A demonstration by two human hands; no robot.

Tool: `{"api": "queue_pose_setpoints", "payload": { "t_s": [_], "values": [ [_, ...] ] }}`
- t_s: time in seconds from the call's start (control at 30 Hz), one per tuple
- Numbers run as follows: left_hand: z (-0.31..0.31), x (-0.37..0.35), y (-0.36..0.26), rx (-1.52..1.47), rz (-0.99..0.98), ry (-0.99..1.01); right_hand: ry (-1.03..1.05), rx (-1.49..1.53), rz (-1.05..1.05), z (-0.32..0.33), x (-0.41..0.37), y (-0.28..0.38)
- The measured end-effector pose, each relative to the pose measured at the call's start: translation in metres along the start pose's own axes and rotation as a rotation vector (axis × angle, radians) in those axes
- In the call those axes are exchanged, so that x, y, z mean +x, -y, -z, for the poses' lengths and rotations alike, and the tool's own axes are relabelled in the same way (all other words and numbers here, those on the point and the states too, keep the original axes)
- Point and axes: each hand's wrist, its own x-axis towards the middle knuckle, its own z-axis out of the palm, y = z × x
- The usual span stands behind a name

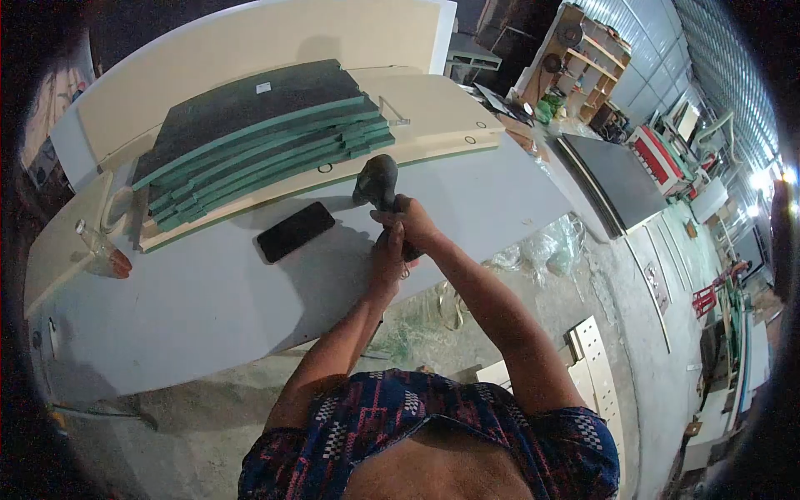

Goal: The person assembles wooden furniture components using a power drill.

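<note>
My right hand (414,223) is closed around the grip of a dark power tool (377,180) with a rounded head, which may be a cordless drill. Just below it, my left hand (388,260) is closed at the lower part of the same tool, its fingers partly hidden. The tool is above the grey-white tabletop (200,325). A black phone (296,232) lies flat to the left of my hands. Beyond it rises a stack of dark panels with green edges (267,125), resting on cream boards (442,150).
A clear container with a reddish end (104,254) lies on the table's left. Clear plastic wrap (550,250) hangs by the right edge. White perforated boards (596,375) are on the floor near my right. Farther right are a dark panel stack (612,179) and a wooden shelf (596,62).
</note>
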Motion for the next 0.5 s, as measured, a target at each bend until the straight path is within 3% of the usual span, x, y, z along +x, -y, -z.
{"api": "queue_pose_setpoints", "payload": {
  "t_s": [0.1,0.23,0.33,0.5],
  "values": [
    [-0.003,-0.001,-0.007,0.032,0.011,0.033,-0.005,-0.006,-0.015,0.007,-0.007,0.014],
    [-0.006,-0.006,-0.014,0.196,0.041,0.066,-0.07,0.24,-0.136,0.007,-0.02,0.002],
    [-0.015,-0.035,-0.02,0.305,0.081,-0.026,-0.09,0.369,-0.138,0.001,-0.042,-0.005],
    [-0.031,-0.07,0.008,0.317,0.04,0.049,-0.075,0.441,-0.196,0.022,-0.099,0.007]
  ]
}}
